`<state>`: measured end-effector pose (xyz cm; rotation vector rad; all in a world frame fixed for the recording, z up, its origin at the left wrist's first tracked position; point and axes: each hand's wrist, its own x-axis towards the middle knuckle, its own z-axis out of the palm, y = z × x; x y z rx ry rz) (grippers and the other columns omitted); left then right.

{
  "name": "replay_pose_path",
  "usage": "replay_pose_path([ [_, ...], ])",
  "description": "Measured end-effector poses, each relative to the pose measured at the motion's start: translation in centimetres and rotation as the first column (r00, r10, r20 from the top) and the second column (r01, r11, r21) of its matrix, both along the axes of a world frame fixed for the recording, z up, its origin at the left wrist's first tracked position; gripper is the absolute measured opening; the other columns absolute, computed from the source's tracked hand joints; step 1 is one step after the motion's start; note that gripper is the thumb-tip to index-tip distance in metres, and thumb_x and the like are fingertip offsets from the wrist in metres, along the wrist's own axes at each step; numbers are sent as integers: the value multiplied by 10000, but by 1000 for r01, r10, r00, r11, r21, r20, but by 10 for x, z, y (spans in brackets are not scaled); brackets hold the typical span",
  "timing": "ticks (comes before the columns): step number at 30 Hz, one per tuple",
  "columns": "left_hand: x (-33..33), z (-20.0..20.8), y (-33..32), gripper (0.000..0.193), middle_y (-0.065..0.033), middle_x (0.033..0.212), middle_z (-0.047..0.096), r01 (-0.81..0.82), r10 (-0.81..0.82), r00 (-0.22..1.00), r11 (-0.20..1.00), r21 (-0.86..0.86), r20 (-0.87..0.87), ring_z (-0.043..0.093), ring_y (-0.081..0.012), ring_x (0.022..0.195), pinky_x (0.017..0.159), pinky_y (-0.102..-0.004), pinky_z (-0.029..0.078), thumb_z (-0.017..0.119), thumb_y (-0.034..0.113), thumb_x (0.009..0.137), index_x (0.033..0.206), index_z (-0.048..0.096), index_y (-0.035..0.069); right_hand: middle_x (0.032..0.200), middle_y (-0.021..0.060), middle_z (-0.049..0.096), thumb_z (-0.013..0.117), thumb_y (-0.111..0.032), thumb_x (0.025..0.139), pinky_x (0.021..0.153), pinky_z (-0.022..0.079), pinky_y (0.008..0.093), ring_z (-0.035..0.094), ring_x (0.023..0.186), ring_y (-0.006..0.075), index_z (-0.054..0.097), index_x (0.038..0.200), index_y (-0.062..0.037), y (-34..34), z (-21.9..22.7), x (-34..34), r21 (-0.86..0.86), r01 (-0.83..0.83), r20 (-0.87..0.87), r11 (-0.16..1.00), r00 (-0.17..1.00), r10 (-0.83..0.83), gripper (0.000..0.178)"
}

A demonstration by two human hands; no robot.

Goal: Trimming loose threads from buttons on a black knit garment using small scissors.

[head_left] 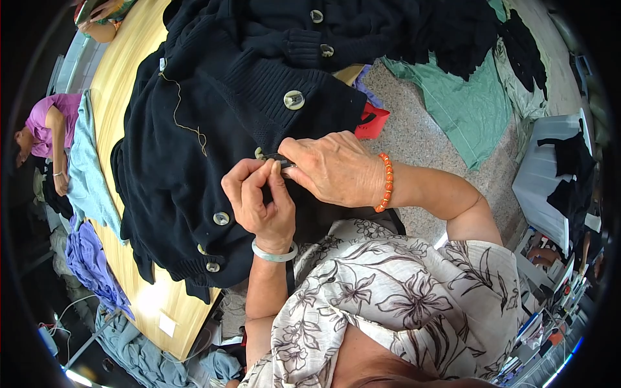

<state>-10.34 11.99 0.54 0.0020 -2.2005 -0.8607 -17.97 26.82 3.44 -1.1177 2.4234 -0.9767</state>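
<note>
A black knitted cardigan (187, 139) with ribbed edges and large pale-and-dark buttons is spread in front of me. My left hand (262, 204) is closed, its thumb and fingertips pinching the dark cloth beside a button (260, 154) seen from its edge. Against those fingertips my right hand (336, 169) is closed too, gripping something small and dark with a slight shine; its kind is mostly hidden by the fingers. A bigger button (294, 99) lies face up on the ribbed band beyond my hands. One more button (221, 218) shows left of my left hand.
A loose tan thread (178, 110) trails over the cardigan. Beneath lies a pale wooden table (152, 307). Green cloth (462, 107) and a red piece (373, 121) are at the right, near a whitish bin (546, 174) with black cloth. A person in purple (55, 126) handles light-blue fabric (90, 171) at left.
</note>
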Motion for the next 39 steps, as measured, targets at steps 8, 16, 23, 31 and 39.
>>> replay_pose_path([
  [8,5,1,2,159,-121,963,646,26,-27,999,999,33,28,634,-220,812,691,-306,535,765,-84,837,951,690,-3,855,122,688,646,-199,970,610,536,458,705,746,359,516,1058,-37,1,-9,4,-47,52,-5,998,999,-53,225],
  [16,4,3,-1,92,-152,960,698,10,-17,999,985,175,44,658,-231,841,754,-304,544,742,-63,875,925,672,-30,831,127,687,650,-217,975,616,530,454,700,737,362,532,1077,-44,4,-16,-1,-120,30,6,992,1000,-29,233],
  [23,6,5,-9,45,-108,1017,663,48,-67,998,878,476,23,604,-126,849,743,-225,497,702,-11,949,931,685,-49,770,122,676,655,-244,974,602,512,441,684,695,350,568,1091,-40,4,-17,-7,-198,-8,65,980,998,21,251],
  [31,14,3,-17,42,-108,1036,655,60,-83,996,854,516,22,585,-114,842,744,-219,486,693,-9,956,958,675,-46,738,107,669,658,-248,972,568,497,415,676,643,322,571,1079,-44,-3,-13,-1,-205,-16,27,979,999,22,246],
  [39,15,3,-16,46,-110,1041,656,65,-95,995,856,512,33,591,-118,852,755,-226,491,696,-10,953,957,676,-51,727,105,664,653,-233,974,565,511,430,687,661,325,564,1050,-43,-12,-17,9,-218,60,-12,974,998,-65,223],
])
